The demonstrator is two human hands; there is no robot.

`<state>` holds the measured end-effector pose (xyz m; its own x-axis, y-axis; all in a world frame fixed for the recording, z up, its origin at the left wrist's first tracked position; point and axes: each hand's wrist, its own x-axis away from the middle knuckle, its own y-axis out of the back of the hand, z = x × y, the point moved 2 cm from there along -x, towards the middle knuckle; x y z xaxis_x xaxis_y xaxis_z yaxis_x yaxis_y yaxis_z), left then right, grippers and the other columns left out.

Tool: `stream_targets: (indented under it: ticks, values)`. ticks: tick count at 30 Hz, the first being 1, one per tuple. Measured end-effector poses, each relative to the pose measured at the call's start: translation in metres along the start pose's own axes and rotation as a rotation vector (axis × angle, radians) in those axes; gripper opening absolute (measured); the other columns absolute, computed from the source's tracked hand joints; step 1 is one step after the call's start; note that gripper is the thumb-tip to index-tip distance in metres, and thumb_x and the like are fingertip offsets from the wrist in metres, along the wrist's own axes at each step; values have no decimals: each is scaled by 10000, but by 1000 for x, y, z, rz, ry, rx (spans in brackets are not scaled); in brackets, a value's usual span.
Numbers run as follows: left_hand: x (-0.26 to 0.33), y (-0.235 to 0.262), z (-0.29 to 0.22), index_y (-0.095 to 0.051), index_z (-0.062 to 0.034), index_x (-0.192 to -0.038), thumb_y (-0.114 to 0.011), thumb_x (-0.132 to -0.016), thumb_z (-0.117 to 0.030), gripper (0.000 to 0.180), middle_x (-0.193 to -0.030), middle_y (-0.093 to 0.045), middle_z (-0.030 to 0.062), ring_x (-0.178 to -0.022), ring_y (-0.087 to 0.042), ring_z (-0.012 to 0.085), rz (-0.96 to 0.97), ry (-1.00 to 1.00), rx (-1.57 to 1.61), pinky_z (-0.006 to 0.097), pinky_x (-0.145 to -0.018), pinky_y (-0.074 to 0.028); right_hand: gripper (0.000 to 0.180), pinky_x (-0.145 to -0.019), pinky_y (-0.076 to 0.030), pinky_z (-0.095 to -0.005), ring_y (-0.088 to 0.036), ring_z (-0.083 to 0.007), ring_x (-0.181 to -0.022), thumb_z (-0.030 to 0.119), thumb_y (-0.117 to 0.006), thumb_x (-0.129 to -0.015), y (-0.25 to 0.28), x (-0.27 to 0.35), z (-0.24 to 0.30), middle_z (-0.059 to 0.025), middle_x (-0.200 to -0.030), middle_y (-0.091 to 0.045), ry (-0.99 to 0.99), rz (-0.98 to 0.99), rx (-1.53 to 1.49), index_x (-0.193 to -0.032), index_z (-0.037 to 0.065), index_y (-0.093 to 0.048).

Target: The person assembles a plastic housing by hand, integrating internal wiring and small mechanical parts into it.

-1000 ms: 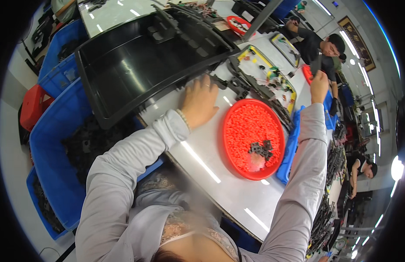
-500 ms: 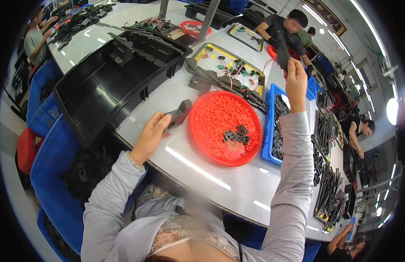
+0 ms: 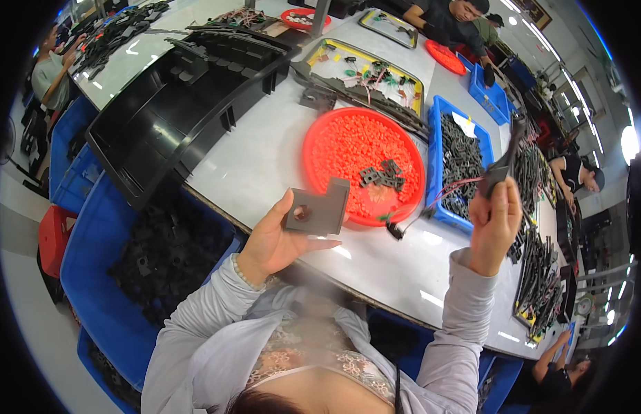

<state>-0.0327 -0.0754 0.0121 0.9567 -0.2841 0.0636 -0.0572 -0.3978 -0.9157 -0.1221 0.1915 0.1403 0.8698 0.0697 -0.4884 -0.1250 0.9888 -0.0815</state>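
My left hand (image 3: 270, 241) grips a dark grey L-shaped plastic piece (image 3: 324, 210) with a round hole. The piece is held flat side toward me, just in front of the red round tray (image 3: 308, 155). My right hand (image 3: 498, 224) is closed around a dark elongated part (image 3: 501, 169), raised to the right of the tray and slightly blurred. From that part run thin reddish wires (image 3: 451, 190), ending in a small black connector (image 3: 395, 231) that hangs near the tray's lower right rim. In the tray lie many small orange-red pieces (image 3: 351, 138) and several dark clips (image 3: 382, 176).
A blue bin (image 3: 436, 148) of dark parts stands right of the tray. Behind is a yellow-edged tray (image 3: 320, 58) with wired parts; a large black tray (image 3: 148, 152) is at left. Blue tubs (image 3: 92, 276) stand below the table's left edge. Co-workers (image 3: 451, 27) sit farther off.
My right hand has come down and toward me with the dark part, its wires now trailing left. My left hand has moved right and turned the grey piece so its holed face shows.
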Motion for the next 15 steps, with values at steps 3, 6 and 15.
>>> stream_targets:
  ticks: [3, 6, 15]
  values:
    - [-2, -3, 13, -447, -43, -1267, -367, -957, -474, 537, -1335, -441, 195, -1249, -418, 379, -2, 0, -42, 574, -955, -415, 187, -537, -376, -199, -463, -55, -624, 158, -500, -936, -1, 30, -14, -43, -864, -588, -168, 134, 62, -1005, -7, -554]
    - [-5, -1, 27, -443, -39, -1243, -440, -940, -445, 507, -1273, -497, 174, -1181, -498, 329, 31, -42, -227, 536, -936, -450, 181, -739, -444, -251, -552, -114, -864, 165, -531, -906, -14, 48, -35, -101, -1106, -591, -287, 382, 32, -948, -4, -579]
    - [-19, -18, 35, -442, -85, -1177, -540, -935, -268, 319, -1168, -536, 74, -1076, -539, 192, 15, -144, -160, 416, -888, -490, 177, -816, -445, -343, -558, -248, -936, 94, -700, -742, -37, 65, -33, -142, -1008, -563, 117, 590, 391, -852, -18, -619]
